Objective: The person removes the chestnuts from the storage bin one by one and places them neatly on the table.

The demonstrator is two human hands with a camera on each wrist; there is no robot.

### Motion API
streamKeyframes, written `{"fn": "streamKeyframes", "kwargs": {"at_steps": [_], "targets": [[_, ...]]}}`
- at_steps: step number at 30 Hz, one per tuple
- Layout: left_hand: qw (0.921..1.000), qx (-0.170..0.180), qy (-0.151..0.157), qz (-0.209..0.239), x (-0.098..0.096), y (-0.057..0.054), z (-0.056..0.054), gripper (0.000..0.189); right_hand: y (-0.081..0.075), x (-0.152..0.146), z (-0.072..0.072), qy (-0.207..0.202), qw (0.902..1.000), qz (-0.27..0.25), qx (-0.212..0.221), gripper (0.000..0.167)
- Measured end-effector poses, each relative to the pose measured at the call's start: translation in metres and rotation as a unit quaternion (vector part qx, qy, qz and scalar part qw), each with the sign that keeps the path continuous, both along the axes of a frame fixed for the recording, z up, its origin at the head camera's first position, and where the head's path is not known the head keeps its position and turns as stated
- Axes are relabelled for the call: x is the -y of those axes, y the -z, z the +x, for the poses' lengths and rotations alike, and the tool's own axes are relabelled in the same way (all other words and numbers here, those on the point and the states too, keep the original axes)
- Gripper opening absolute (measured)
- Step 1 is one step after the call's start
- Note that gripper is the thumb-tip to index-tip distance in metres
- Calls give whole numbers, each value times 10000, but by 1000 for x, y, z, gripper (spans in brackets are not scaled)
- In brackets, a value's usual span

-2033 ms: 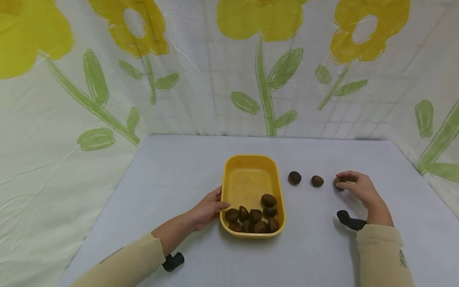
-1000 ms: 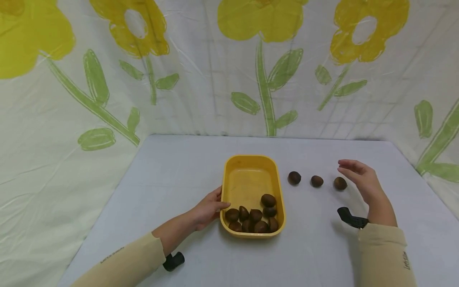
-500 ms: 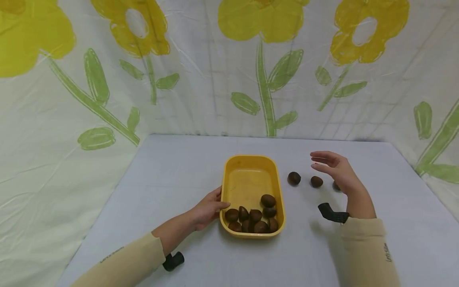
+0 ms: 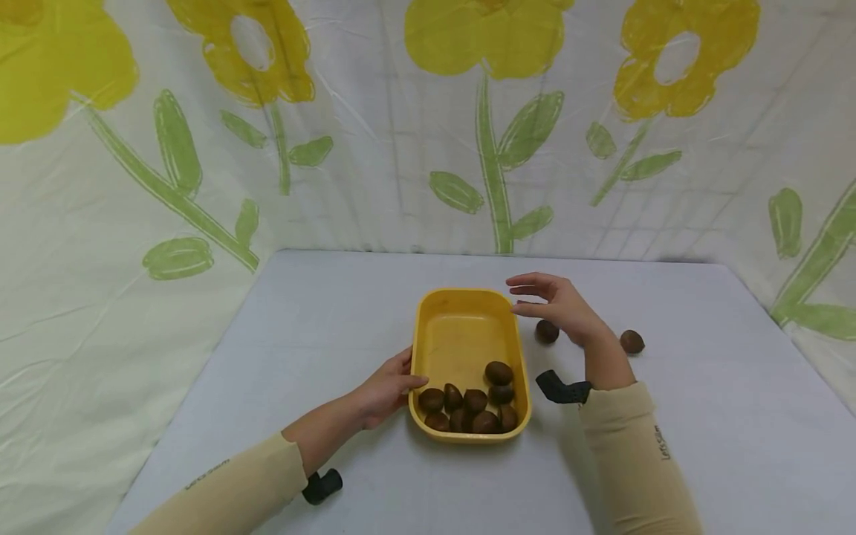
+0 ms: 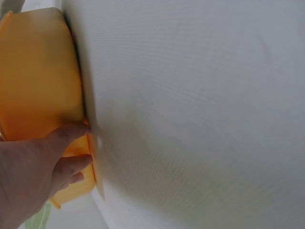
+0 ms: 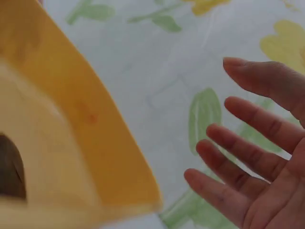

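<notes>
A yellow plastic tray (image 4: 465, 338) stands on the table with several dark brown chestnuts (image 4: 484, 422) gathered at its near end. My left hand (image 4: 388, 390) holds the tray's left side, thumb over the rim; in the left wrist view its fingers (image 5: 71, 164) lie against the outer wall. My right hand (image 4: 555, 303) hovers by the tray's far right corner, fingers spread and nothing in it. Under it, one chestnut (image 4: 547, 331) shows on the table; another is mostly covered by the right wrist. Farther right lies a third loose chestnut (image 4: 631, 342).
The table (image 4: 321, 312) has a pale cloth surface and ends at a curtain (image 4: 374, 186) painted with yellow flowers. Black wrist-worn pieces stick out below the left wrist and beside the right wrist.
My right hand let go of the rightmost chestnut, leaving it on the table, rose, and swept left over the row to the tray's right edge. My left hand and the tray stayed put.
</notes>
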State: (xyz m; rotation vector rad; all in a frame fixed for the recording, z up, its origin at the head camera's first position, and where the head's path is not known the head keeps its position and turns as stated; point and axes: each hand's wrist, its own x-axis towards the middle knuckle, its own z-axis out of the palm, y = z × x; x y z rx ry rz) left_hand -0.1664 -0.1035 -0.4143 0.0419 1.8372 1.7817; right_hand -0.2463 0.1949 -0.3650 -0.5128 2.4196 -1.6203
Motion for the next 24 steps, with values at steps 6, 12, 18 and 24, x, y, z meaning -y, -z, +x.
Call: {"fn": "streamKeyframes", "kwargs": {"at_steps": [6, 12, 18, 24], "targets": [[10000, 10, 5, 18, 0, 0, 0, 63, 1, 27, 4, -603, 9974, 356, 146, 48], [10000, 2, 15, 35, 1, 0, 0, 64, 0, 40, 12, -950, 9917, 746, 442, 53], [10000, 25, 6, 35, 1, 0, 0, 64, 0, 50, 17, -1260, 9804, 1386, 612, 52], [10000, 33, -9, 33, 1, 0, 0, 64, 1, 59, 21, -1571, 9614, 2146, 707, 45]]}}
